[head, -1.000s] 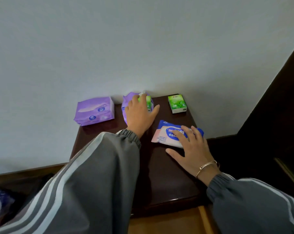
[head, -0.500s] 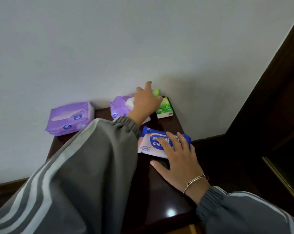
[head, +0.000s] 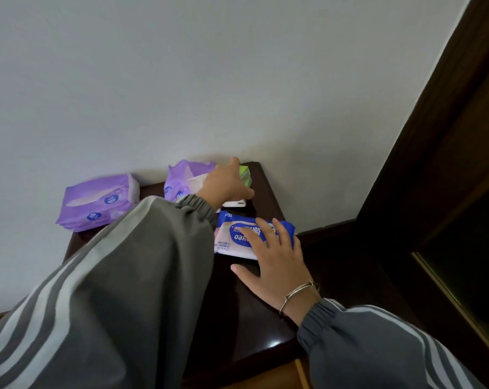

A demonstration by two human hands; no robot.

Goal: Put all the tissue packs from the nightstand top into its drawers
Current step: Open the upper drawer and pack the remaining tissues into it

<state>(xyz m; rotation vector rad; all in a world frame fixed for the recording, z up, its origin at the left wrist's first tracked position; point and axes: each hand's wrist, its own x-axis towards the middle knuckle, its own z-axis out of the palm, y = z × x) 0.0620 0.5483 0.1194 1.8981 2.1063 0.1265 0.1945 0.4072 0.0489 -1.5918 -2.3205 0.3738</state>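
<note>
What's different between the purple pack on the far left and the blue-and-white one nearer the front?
The far-left purple pack is mostly purple; the blue-and-white pack has a blue label on white. The far-left purple pack looks puffier, the blue-and-white pack flatter. Nothing touches the far-left purple pack, while the right hand lays straight fingers on the blue-and-white pack. Both are soft wrapped packs lying flat on the nightstand.

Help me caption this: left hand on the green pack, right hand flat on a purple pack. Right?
No. The head view shows the right hand flat on the blue-and-white pack, not a purple one; the left hand is on the green pack.
</note>
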